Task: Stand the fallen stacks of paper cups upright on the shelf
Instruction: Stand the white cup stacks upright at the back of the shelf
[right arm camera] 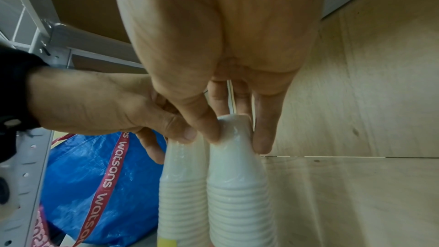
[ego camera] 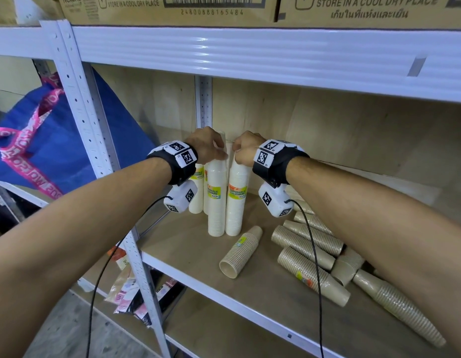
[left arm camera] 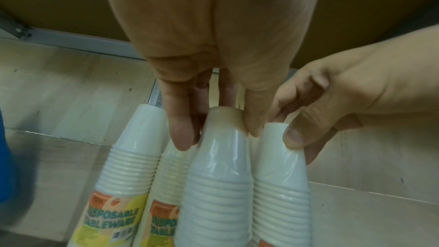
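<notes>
Two wrapped white cup stacks stand upright side by side on the wooden shelf [ego camera: 193, 257]. My left hand [ego camera: 210, 147] pinches the top of the left stack [ego camera: 217, 200], thumb and fingers [left arm camera: 181, 138] curled round its top cup [left arm camera: 221, 157]. My right hand [ego camera: 246, 151] pinches the top of the right stack [ego camera: 236, 202] in the same way, its fingers [right arm camera: 261, 144] on the top cup [right arm camera: 237, 176]. Two more white stacks [ego camera: 196, 195] stand just behind them. Several brown cup stacks lie fallen to the right, the nearest one [ego camera: 241, 250] by the white stacks, the others [ego camera: 312, 276] in a heap.
A white metal post [ego camera: 95, 140] borders the shelf on the left, with a blue bag [ego camera: 56, 140] behind it. The upper shelf beam [ego camera: 250, 52] hangs low above my hands and carries cardboard boxes [ego camera: 172, 6]. Cables trail from both wrists.
</notes>
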A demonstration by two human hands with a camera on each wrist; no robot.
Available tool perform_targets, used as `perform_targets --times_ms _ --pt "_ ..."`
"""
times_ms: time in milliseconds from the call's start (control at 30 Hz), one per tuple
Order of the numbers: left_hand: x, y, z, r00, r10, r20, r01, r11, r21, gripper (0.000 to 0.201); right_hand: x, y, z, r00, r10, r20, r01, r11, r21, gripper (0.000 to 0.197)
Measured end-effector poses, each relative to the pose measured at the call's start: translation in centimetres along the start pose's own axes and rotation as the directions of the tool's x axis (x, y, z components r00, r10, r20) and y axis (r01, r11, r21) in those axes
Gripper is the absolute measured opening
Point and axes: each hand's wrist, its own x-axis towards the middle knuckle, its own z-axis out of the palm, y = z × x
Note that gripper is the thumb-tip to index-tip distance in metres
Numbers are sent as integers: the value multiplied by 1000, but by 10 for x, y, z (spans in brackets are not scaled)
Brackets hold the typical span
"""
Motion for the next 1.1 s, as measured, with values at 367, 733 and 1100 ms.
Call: perform_targets --times_ms 367,733,1100 --pt "0 -1 2 997 72 -17 -69 991 115 28 -3 4 -2 998 -69 11 69 997 -24 33" --pt "4 -3 -6 990 86 112 -101 985 137 42 -3 8 -1 996 -89 22 90 996 -16 37" --pt "6 -6 -25 986 37 162 -42 999 30 39 4 -6 -2 988 -143 52 143 990 7 38"
